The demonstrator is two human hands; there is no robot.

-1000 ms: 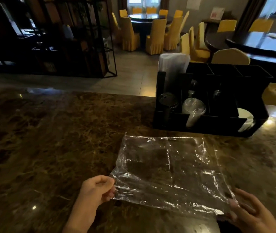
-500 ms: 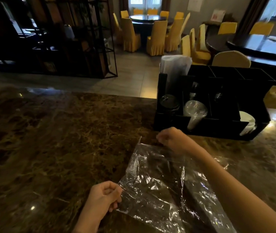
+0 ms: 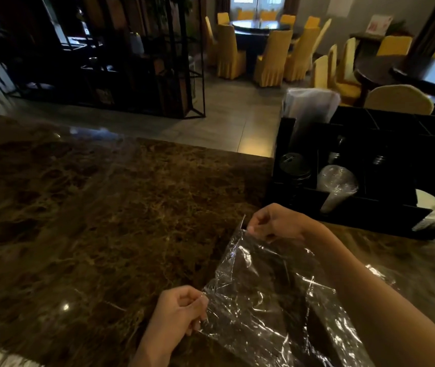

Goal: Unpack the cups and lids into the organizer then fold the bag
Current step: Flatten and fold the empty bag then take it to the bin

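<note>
A clear crinkled plastic bag (image 3: 269,295) lies on the dark marble counter (image 3: 91,221), partly doubled over itself. My left hand (image 3: 176,313) pinches its near left corner. My right hand (image 3: 274,221) reaches across and pinches the far left corner, my forearm crossing above the bag. The black organizer (image 3: 370,215) stands at the far right. In its compartments lie a stack of clear cups (image 3: 337,185), dark lids (image 3: 294,165) and white lids (image 3: 429,210). A pale wrapped bundle (image 3: 309,109) sticks up from its back left.
The counter's far edge runs just behind the organizer, with tiled floor beyond. A black metal shelf (image 3: 136,62) stands on the floor at left. Round tables with yellow-covered chairs (image 3: 272,56) fill the room behind.
My right hand left the bag's near right corner, crossed over to the far left corner and pinched it. The bag went from spread flat to folded leftward. My left hand kept its grip.
</note>
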